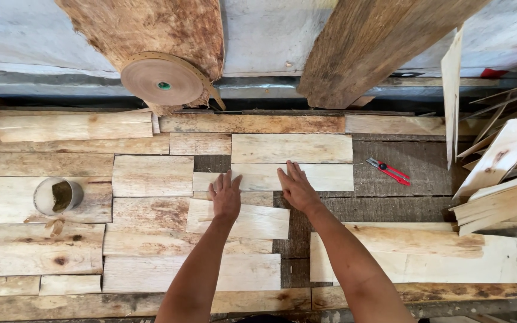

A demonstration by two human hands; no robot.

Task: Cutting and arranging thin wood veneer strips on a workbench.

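Both my hands lie flat, fingers spread, on thin pale wood veneer sheets laid side by side on a bench. My left hand (226, 196) presses on the seam between a long veneer strip (324, 177) and the sheet below it (252, 221). My right hand (296, 187) rests on the same long strip, a palm's width to the right. Neither hand holds anything. Another veneer piece (291, 148) lies just beyond the fingertips.
A roll of brown paper tape (161, 79) hangs at the back. A red utility knife (388, 170) lies to the right. A small cup with a dark pad in it (58, 195) stands at the left. Loose veneer offcuts (504, 179) are stacked at the right edge.
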